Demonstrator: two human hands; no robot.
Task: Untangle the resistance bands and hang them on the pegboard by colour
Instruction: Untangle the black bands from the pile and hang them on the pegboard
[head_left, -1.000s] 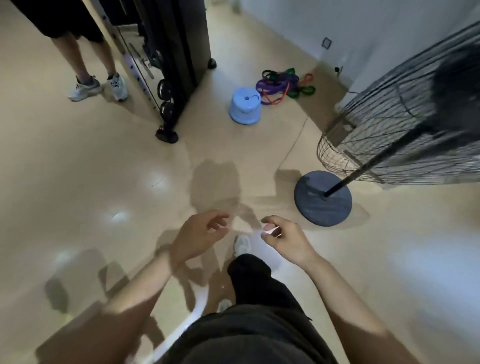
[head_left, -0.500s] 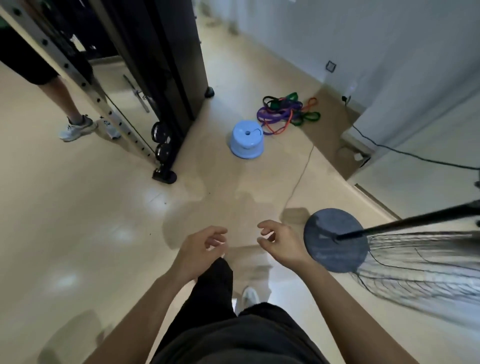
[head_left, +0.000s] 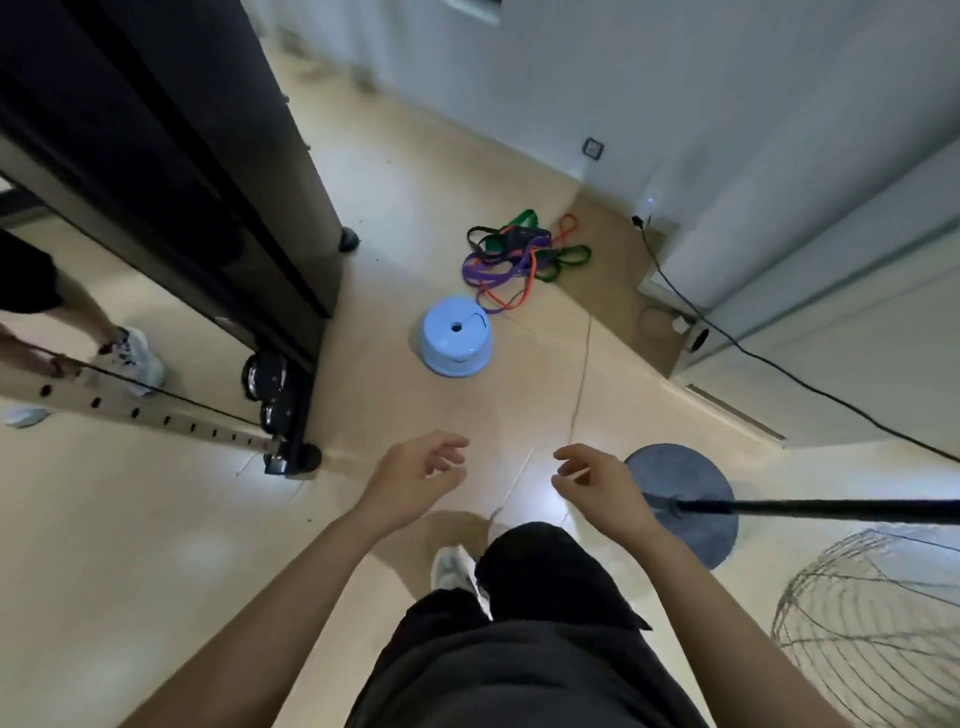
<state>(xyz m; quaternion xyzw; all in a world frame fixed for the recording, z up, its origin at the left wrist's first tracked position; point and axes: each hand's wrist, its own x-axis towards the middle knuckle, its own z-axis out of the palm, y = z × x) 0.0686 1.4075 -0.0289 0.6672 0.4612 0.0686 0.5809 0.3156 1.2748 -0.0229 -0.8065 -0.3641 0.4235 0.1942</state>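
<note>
A tangled heap of resistance bands (head_left: 519, 260) in purple, green, orange and black lies on the floor by the far wall. My left hand (head_left: 415, 475) and my right hand (head_left: 597, 480) hang in front of me, well short of the heap, fingers loosely curled and apart, holding nothing. No pegboard shows in this view.
A light blue upturned tub (head_left: 457, 340) sits just in front of the bands. A black weight rack (head_left: 208, 208) stands at left, with another person's legs (head_left: 119, 348) behind it. A fan's round base (head_left: 685, 499), pole and wire cage (head_left: 872, 623) are at right. A black cable (head_left: 779, 364) runs along the wall.
The view has advanced toward the bands; they and the blue tub appear closer. The fan has slid to my right. My right hand opened, and the small white item it pinched is gone.
</note>
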